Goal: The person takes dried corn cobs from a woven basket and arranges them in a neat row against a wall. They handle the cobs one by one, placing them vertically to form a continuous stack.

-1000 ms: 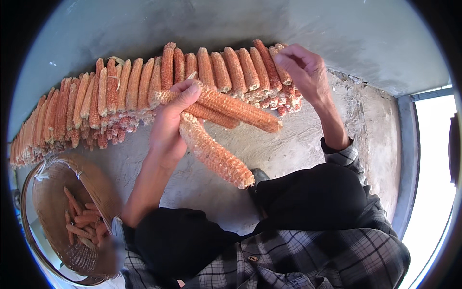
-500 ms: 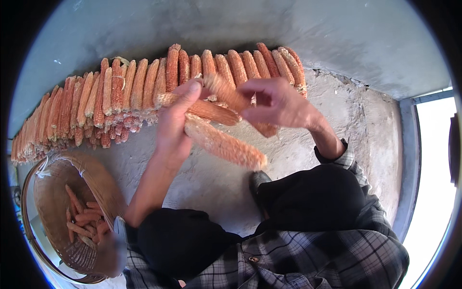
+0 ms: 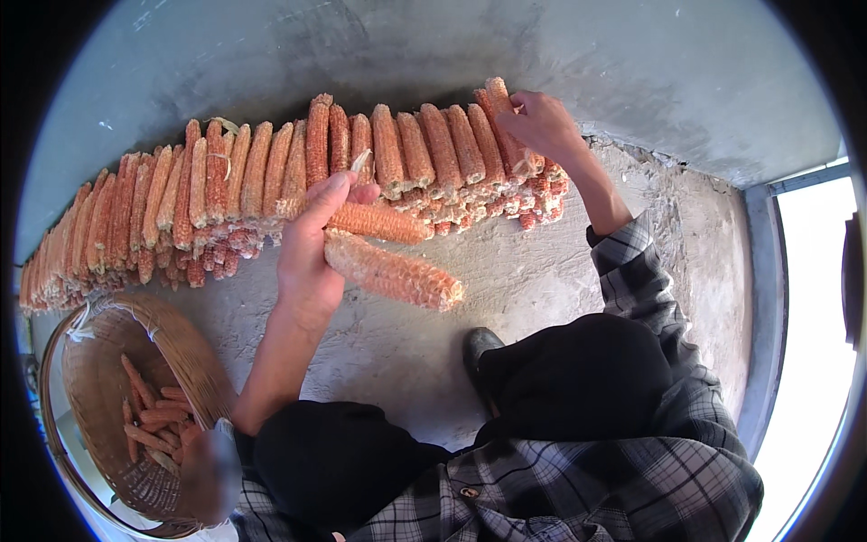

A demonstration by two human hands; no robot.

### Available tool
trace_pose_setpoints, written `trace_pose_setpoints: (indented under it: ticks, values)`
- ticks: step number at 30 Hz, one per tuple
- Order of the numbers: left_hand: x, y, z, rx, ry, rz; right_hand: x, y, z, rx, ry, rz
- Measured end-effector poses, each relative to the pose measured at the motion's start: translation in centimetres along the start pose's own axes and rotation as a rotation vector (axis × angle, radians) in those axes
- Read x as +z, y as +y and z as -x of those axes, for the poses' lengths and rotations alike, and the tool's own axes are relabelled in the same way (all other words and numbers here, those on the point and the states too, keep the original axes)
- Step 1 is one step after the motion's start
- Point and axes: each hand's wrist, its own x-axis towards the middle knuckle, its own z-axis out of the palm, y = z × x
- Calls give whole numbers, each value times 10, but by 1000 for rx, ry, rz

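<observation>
My left hand [image 3: 312, 239] is closed around bare corn cobs and holds them above the floor. An orange-red cob [image 3: 381, 223] and a paler, thicker cob [image 3: 397, 273] stick out to the right from its grip. My right hand [image 3: 545, 126] reaches to the right end of a long stack of cobs [image 3: 442, 149] along the wall. Its fingers are closed on a corn cob [image 3: 502, 107] at the top of that end, partly hidden by the hand. The stack's top cobs lie side by side, ends toward me.
At the lower left stands a woven basket [image 3: 194, 348] with a hoop handle and several cobs [image 3: 163, 417] inside. A grey wall [image 3: 632, 72] rises behind the stack. Below lies the concrete floor [image 3: 406, 361], with my shoe [image 3: 480, 348] on it. A bright doorway [image 3: 817, 334] is at the right.
My right hand has moved from beside my left hand, up and right to the stack's end, with a cob. My left hand has lowered slightly and still holds its cobs.
</observation>
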Motion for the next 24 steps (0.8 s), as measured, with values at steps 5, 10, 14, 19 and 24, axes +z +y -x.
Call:
trace_pose_setpoints:
  ticks: [5,10,14,19,24]
  values:
    - [3,0,1,-32,6,28,13,-1,-3,-46,65,158]
    - [-2,-1,1,-58,-24,46,26,-11,8,-49,137,240]
    - [5,-6,-1,-69,-8,63,25,-17,14,-79,152,321]
    - [0,-4,4,-81,-59,7,26,-20,16,-11,152,337]
    - [1,-2,11,-56,-104,0,0,-43,38,-276,99,-154]
